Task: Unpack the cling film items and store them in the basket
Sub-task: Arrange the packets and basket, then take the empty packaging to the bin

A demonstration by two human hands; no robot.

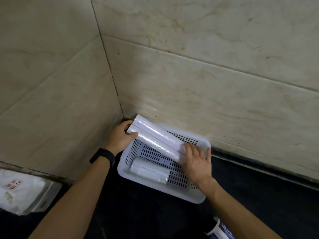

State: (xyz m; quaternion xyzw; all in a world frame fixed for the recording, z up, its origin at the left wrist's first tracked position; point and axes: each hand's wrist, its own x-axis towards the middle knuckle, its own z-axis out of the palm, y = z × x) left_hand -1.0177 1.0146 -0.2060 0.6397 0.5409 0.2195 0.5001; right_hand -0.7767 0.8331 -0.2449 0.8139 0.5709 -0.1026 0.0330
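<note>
Two bare forearms come in from the bottom of the frame, the left forearm from lower left and the right forearm from lower right. No clothing covers either one up to the frame edge. The left hand and right hand are bare as well. A black band circles the left wrist, just left of centre. It is wide, matte and smooth, and any marking on it is too small to read. The right fingers are slightly blurred.
</note>
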